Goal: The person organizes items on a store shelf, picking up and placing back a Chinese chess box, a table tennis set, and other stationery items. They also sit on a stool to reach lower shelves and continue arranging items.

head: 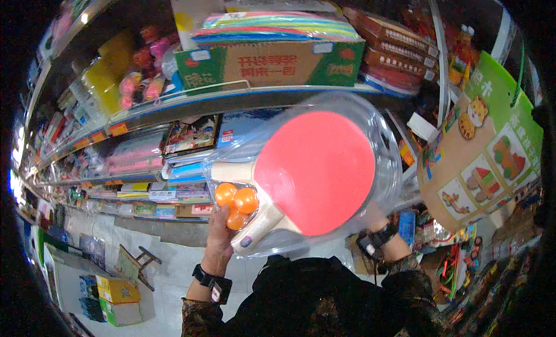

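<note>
A clear plastic package with a red table tennis bat [319, 172] spans the middle of the view. A second wooden handle [232, 172] shows beside the bat's own handle. Between the handles lie several orange table tennis balls [246, 200]. My left hand [220, 232] grips the package's lower left edge, its fingertips by the balls. My right hand [374, 217] is at the lower right edge, seen partly through or behind the plastic; its fingers are blurred and mostly hidden. Each wrist wears a dark strapped device.
Shelves ahead hold a green and brown cardboard box [269, 65], brown boxes [397, 46] and stacked books [186, 167]. A printed carton [482, 150] with a green top hangs or stands at right. A small stool [137, 265] and yellow box [118, 289] are at lower left.
</note>
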{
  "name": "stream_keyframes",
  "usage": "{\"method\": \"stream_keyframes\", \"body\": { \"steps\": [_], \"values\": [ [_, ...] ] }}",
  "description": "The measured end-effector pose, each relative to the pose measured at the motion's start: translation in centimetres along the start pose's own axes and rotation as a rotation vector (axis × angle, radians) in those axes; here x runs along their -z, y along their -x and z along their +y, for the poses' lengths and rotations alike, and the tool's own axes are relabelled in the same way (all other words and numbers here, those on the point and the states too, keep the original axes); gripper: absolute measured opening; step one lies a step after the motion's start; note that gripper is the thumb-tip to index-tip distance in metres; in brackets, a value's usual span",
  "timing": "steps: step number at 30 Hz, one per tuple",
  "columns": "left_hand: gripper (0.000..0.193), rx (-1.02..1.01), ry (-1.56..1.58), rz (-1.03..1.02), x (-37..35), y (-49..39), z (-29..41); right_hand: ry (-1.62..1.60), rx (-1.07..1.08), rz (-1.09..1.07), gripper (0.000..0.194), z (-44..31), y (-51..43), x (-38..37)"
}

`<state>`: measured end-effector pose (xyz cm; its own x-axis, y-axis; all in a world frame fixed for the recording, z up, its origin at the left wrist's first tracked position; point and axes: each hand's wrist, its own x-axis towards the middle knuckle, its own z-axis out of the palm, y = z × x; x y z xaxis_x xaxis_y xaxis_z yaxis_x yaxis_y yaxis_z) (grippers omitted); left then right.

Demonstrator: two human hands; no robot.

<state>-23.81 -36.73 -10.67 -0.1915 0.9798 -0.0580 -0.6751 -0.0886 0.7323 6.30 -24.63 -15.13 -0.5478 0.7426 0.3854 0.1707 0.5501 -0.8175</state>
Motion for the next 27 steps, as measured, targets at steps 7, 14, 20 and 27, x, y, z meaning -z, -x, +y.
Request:
{"method": "stream_keyframes", "body": {
  "steps": [7, 14, 20, 27],
  "values": [
    [0.055, -0.152, 0.139, -0.215, -4.0, 0.2, -2.5, -0.639, -0.114, 0.155, 0.04, -6.5, -1.4, -4.8],
    [0.063, -0.054, -0.067, -0.406, -4.1, -0.5, -3.1, -0.89, -0.013, 0.312, 0.038, -12.0, -4.4, -1.0],
    [0.106, -0.03, 0.052, -0.612, -4.6, -0.3, -0.2, -0.901, -0.098, 0.272, 0.038, -11.1, -5.7, 2.0],
    [0.097, 0.085, -0.305, -0.433, -3.3, -0.7, 0.7, -0.891, -0.202, 0.112, 0.044, -8.8, -6.6, 2.8]
  ]
}}
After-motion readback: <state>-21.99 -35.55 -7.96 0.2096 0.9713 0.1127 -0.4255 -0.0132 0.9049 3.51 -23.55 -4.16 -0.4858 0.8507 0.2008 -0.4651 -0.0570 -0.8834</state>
